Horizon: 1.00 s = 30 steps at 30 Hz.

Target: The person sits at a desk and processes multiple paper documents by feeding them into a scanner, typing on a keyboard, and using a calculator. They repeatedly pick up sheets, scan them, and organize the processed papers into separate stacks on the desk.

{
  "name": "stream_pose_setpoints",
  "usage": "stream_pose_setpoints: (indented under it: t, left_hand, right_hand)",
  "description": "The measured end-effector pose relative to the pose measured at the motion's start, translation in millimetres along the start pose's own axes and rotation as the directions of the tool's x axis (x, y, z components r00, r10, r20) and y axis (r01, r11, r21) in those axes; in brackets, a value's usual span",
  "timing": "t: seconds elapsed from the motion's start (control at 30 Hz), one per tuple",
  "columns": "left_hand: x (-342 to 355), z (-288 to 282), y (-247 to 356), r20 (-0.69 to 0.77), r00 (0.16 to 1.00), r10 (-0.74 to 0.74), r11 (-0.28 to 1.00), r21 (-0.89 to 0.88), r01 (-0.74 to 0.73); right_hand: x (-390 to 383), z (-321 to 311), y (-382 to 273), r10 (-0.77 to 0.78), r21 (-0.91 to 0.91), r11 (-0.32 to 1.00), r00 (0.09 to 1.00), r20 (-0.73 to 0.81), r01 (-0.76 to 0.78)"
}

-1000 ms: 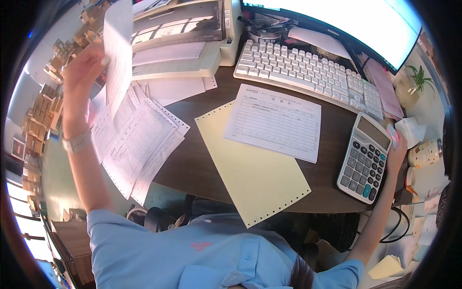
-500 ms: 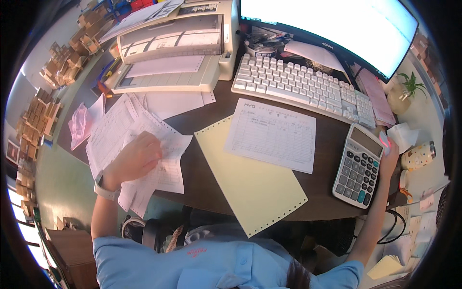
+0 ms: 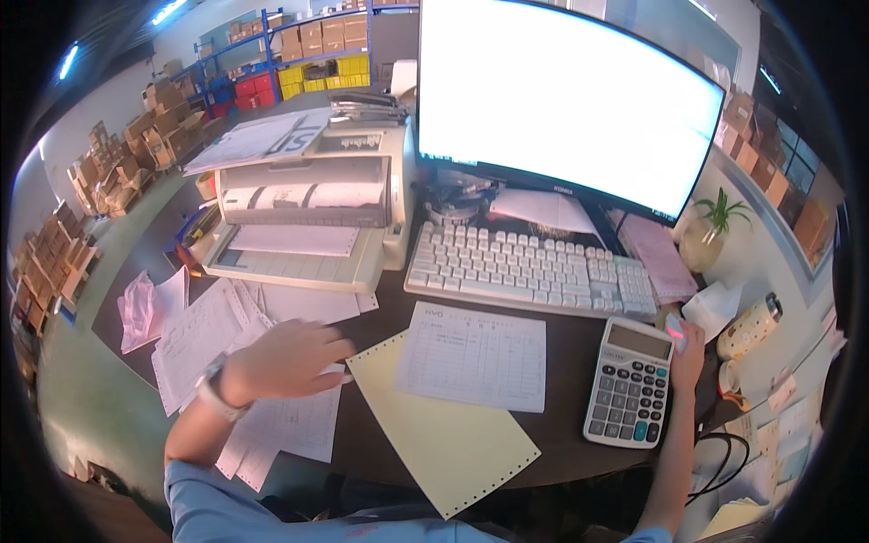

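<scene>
While right fingers (image 3: 692, 342) hold one mouse (image 3: 674, 328), one calculator (image 3: 627, 384)

The monitor (image 3: 570, 104) glares white (fisheye edges bend, corners black).

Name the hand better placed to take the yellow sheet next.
Left, most likely: the left hand is right by the yellow sheet's near-left corner, while the right hand is on the mouse, with the calculator between it and the sheet.
</scene>
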<state>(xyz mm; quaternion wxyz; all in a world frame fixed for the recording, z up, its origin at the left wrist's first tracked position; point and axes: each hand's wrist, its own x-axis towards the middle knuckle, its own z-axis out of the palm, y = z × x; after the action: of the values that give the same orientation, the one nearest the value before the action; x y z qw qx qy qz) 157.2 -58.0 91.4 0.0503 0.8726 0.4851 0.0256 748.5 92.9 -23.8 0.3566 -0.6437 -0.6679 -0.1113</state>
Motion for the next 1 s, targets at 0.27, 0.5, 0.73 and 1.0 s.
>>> stream_pose_setpoints:
  t: [0.27,0.5,0.73,1.0]
  left_hand:
    - [154.8,63.7,19.1,-0.436,0.899,0.035,0.995,0.102,0.011]
    - [170.9,105.0,-6.8,-0.512,0.851,-0.116,0.982,0.069,0.176]
    - [172.2,106.1,-6.2,-0.520,0.845,-0.124,0.983,0.049,0.174]
    - [172.7,108.2,-8.2,-0.536,0.837,-0.109,0.985,0.055,0.164]
  right_hand:
    - [0.2,-2.7,-1.6,-0.071,0.042,0.997,0.997,0.005,0.071]
    - [6.6,-2.2,-9.6,-0.129,0.058,0.990,0.990,0.065,0.125]
    - [6.1,-0.8,-9.8,-0.104,0.020,0.994,0.993,0.056,0.103]
    - [5.8,-4.3,-17.8,-0.101,0.034,0.994,0.993,0.068,0.099]
